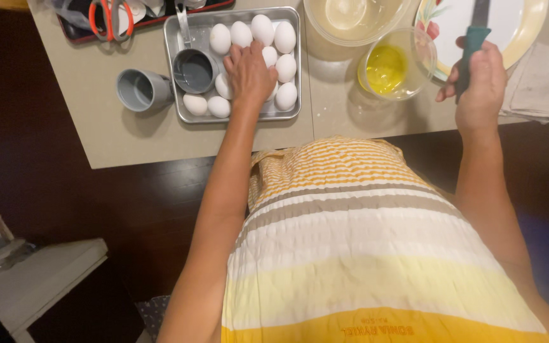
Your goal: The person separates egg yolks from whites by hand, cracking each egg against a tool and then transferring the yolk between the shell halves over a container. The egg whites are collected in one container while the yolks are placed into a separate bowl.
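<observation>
Upper centre of the head view: metal tray [179,113] on a beige counter [96,136], holding about a dozen white eggs [262,28] and a grey measuring cup [193,71] with its handle pointing toward the frame top.

Left hand [248,75]: palm down over the tray's middle, fingers curled onto an egg among the others; whether the egg is lifted cannot be told.

Left of the tray, just beside it: second grey cup [141,90], lying on its side, mouth toward the lower left.

Upper left edge: dark tray [74,33] with orange-handled scissors [110,18] and pale shell pieces [140,9].

Top centre-right: clear bowl [357,19], contents pale. Just below and right of it, touching or nearly so: smaller clear bowl [396,65] with yellow yolk liquid.

Upper right: right hand [479,82], clenched around the teal handle of a knife [474,38], blade pointing to the frame top and lying over a floral-rimmed plate [528,38].

Far right edge: folded beige cloth [544,82] on the counter, partly under the plate.

Lower half: person's striped yellow, white and tan garment [351,254]; dark floor [96,203] beneath; white furniture corner [33,279] at lower left.
</observation>
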